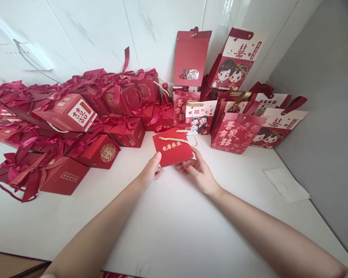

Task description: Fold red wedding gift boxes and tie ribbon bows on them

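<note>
Left hand (152, 169) pinching lower left corner, right hand (200, 173) gripping lower right of smooth red card package (171, 155), sitting between both; twisted cream-gold cord handles (168, 139) looping over it; satin-ribboned boxes (133, 135) crowding white worktop (162, 224) at left

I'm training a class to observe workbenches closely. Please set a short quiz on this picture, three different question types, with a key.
1. True or false: the left hand and the right hand both hold the red package.
2. What lies on the table near the grey wall?
A) scissors
B) white paper
C) a spoon
3. Fill in, as the picture shows it: the ribboned boxes are piled to the ____ of the upright bags.

Key: 1 true; 2 B; 3 left.
</note>
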The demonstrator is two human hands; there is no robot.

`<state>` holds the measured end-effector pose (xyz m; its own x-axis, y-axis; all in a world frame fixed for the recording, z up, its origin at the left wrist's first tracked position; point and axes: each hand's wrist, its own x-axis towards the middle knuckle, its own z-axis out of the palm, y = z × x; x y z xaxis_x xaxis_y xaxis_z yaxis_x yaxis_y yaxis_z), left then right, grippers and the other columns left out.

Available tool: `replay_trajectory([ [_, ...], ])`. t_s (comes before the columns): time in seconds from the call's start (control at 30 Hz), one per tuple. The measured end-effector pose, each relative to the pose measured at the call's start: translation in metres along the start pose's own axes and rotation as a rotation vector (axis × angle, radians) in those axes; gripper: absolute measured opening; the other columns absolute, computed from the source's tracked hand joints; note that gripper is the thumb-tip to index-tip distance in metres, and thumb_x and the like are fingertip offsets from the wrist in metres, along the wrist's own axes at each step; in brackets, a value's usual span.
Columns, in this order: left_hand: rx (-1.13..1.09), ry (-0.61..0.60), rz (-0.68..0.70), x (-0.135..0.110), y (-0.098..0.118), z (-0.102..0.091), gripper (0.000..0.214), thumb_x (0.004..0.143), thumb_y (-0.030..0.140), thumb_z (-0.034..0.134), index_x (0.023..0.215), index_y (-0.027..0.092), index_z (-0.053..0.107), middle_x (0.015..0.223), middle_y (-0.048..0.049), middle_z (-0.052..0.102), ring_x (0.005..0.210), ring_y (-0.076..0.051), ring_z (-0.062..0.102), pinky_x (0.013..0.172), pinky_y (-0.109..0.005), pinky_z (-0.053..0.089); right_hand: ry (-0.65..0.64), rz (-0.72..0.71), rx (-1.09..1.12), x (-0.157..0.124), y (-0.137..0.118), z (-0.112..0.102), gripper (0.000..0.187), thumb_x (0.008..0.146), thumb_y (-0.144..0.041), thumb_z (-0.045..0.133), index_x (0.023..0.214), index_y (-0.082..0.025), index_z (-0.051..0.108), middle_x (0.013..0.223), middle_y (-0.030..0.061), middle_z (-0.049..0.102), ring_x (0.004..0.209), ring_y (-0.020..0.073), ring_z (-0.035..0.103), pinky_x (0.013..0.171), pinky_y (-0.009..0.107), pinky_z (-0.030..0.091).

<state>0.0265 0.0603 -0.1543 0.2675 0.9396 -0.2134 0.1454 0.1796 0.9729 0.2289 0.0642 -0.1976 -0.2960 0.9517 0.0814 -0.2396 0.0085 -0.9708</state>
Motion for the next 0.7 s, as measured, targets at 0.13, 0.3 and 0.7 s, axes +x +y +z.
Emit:
replay_trajectory([
  [0.13,0.043,0.024,0.078,0.000,0.004,0.004,0.055,0.088,0.075,0.038,0.100,0.023,0.050,0.053,0.0073,0.031,0.044,-0.010,0.014,0.049,-0.030,0.012,-0.009,-0.035,-0.011,0.001,-0.001,0.001,0.075,0.092,-0.045,0.064,0.152,-0.021,0.025,0.088,0.0034,0.069,0.081,0.0208,0.067,0.081,0.039,0.056],
  [0.3,0.071,0.008,0.108,0.002,-0.001,0.002,0.053,0.089,0.074,0.038,0.100,0.023,0.049,0.056,0.0067,0.036,0.041,-0.009,0.020,0.046,-0.029,0.016,0.019,-0.032,-0.024,0.001,-0.002,0.001,0.073,0.091,-0.043,0.064,0.150,-0.023,0.027,0.086,0.0021,0.068,0.078,0.0206,0.067,0.078,0.039,0.056],
  [0.7,-0.256,-0.110,-0.130,0.004,0.012,-0.009,0.075,0.091,0.078,0.020,0.137,0.025,0.045,0.101,-0.0096,0.071,0.034,-0.005,0.033,0.035,-0.023,0.018,-0.016,-0.005,-0.058,-0.001,-0.002,-0.001,0.080,0.093,-0.046,0.061,0.157,-0.021,0.019,0.089,0.0027,0.071,0.082,0.0198,0.067,0.082,0.038,0.052],
])
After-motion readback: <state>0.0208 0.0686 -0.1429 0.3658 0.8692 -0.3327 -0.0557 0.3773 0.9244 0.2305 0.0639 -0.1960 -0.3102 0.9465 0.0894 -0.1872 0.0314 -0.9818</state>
